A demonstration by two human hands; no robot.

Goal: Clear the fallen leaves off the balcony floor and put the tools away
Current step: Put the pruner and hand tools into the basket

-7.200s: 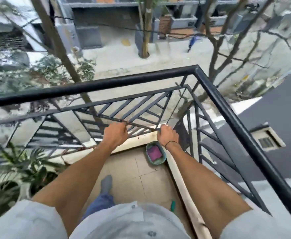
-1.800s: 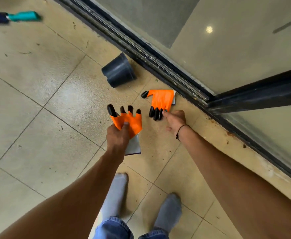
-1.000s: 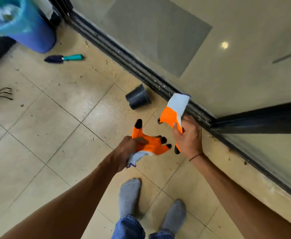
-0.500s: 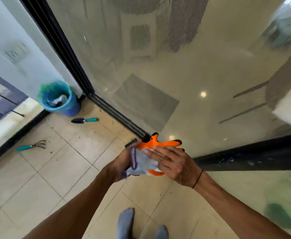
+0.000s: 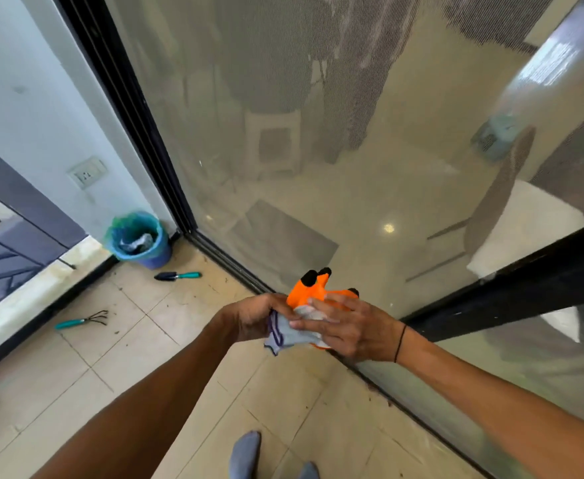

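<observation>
Head view: left hand (image 5: 254, 316) is gripping soft, light orange gloves (image 5: 313, 299) by their grey cuffs, right hand (image 5: 347, 326) pressing flat on top, just beside the sliding door track (image 5: 228, 261).

Your counts, referenced to the bucket (image 5: 138, 238): 1 bucket. 1 trowel (image 5: 177, 275) on the floor just in front of it. 1 hand rake (image 5: 82, 320) further out, toward the ledge. Gloves (image 5: 309, 307): bunched between your 2 hands, count unclear. 2 socked feet at bottom.
</observation>
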